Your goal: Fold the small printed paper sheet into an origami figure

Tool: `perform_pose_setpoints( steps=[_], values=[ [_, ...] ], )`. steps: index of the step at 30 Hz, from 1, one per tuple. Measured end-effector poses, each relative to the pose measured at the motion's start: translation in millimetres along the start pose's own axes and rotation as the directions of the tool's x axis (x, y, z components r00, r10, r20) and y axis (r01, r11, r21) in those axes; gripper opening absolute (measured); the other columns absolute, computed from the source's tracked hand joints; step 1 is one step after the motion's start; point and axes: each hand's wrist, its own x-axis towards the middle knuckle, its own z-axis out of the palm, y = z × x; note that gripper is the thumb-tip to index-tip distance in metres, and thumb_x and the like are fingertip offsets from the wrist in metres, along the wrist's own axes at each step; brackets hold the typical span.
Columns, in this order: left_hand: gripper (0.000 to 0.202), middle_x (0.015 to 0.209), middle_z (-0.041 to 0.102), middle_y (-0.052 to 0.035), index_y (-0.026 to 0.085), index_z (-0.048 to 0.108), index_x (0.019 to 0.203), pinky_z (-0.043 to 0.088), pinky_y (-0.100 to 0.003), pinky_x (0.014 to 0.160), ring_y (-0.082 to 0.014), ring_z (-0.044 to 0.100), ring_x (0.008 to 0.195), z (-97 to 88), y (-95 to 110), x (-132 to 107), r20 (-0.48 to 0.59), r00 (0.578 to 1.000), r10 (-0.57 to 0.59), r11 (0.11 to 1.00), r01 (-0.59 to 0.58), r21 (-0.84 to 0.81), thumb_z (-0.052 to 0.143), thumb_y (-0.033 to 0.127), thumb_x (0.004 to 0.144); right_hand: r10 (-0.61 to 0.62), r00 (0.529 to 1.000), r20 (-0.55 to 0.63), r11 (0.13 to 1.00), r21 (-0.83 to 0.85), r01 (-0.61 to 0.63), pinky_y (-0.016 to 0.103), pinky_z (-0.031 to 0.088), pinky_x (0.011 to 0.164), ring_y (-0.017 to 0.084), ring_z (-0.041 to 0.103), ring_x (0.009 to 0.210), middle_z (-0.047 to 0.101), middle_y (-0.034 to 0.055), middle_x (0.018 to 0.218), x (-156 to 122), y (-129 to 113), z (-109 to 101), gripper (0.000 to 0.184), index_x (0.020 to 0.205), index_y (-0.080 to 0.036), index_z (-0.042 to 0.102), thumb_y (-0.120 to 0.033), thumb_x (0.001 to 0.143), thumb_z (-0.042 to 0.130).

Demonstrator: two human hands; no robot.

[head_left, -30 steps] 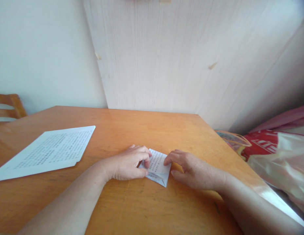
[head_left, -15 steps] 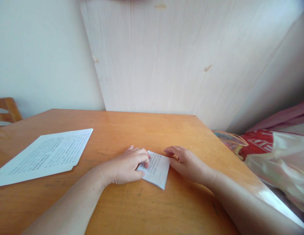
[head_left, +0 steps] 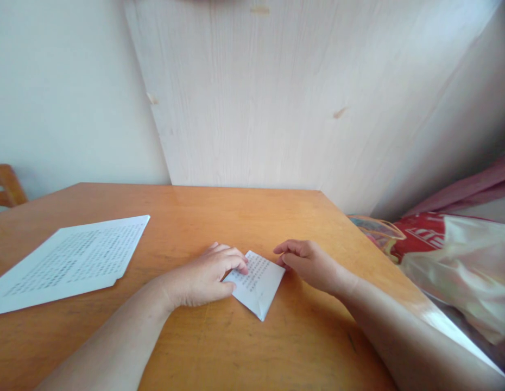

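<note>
A small folded sheet of printed paper [head_left: 258,282] lies flat on the orange wooden table [head_left: 236,217], one corner pointing toward me. My left hand [head_left: 203,277] rests on its left side, with curled fingertips pressing the paper down and the thumb at its left edge. My right hand [head_left: 309,263] sits just right of the paper with its fingers loosely curled, the thumb touching the paper's right corner. It holds nothing.
A larger printed sheet [head_left: 69,260] lies on the table's left part. A pale wood panel [head_left: 277,92] stands behind the table. A red and clear plastic bag [head_left: 448,255] lies off the table's right edge. A wooden chair back [head_left: 4,184] shows at far left.
The folded paper has turned slightly, its near corner now pointing more toward me. My right hand has drawn off the paper to its right edge. The left hand stays pressed on it.
</note>
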Motion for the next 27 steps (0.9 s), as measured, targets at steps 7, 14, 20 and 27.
perform_pose_setpoints(
  steps=[7, 14, 20, 27],
  values=[
    [0.039, 0.119, 0.062, -0.0004, 0.028, 0.067, 0.112, 0.038, -0.037, 0.101, -0.0234, 0.051, 0.113, 2.7, -1, -1, -0.026, 1.0, 0.006, 1.0, -0.005, 0.024, 0.058, 0.013, 0.078, -0.036, 0.999, -0.004, 0.998, -0.05, 0.036, 0.032, 0.049, 0.072, 0.02, 0.067, 0.081, 0.075, 0.0026, 0.087, -3, -5, -4, 0.025, 0.098, -0.02, 0.073, -0.017, 0.085, 0.051],
    [0.026, 0.108, 0.063, -0.0032, 0.027, 0.068, 0.111, 0.04, -0.041, 0.099, -0.0247, 0.053, 0.107, 6.8, 13, -1, -0.077, 0.997, -0.033, 0.994, 0.04, 0.097, 0.059, 0.022, 0.087, 0.046, 0.992, 0.119, 0.997, 0.061, -0.054, 0.028, 0.046, 0.06, 0.017, 0.063, 0.067, 0.071, 0.0019, 0.073, -4, -6, -8, 0.023, 0.097, -0.018, 0.069, -0.013, 0.082, 0.052],
    [0.031, 0.116, 0.066, -0.0014, 0.03, 0.065, 0.117, 0.022, -0.053, 0.115, -0.0259, 0.054, 0.115, 10.9, 16, -3, -0.079, 0.997, -0.021, 0.992, 0.031, 0.119, 0.065, 0.028, 0.086, 0.005, 0.985, 0.173, 1.0, -0.024, -0.001, 0.026, 0.044, 0.059, 0.015, 0.061, 0.067, 0.069, 0.0013, 0.074, -4, -3, -9, 0.023, 0.091, -0.018, 0.069, -0.01, 0.08, 0.051],
    [0.033, 0.122, 0.065, -0.0008, 0.035, 0.068, 0.119, 0.02, -0.058, 0.115, -0.0265, 0.051, 0.119, 9.1, 13, -3, -0.073, 0.997, -0.007, 0.99, 0.017, 0.143, 0.059, 0.022, 0.09, -0.053, 0.992, 0.118, 0.986, -0.148, 0.071, 0.024, 0.038, 0.056, 0.012, 0.054, 0.064, 0.065, -0.0009, 0.074, -2, 3, -7, 0.022, 0.098, -0.018, 0.068, -0.012, 0.082, 0.054]
  ],
)
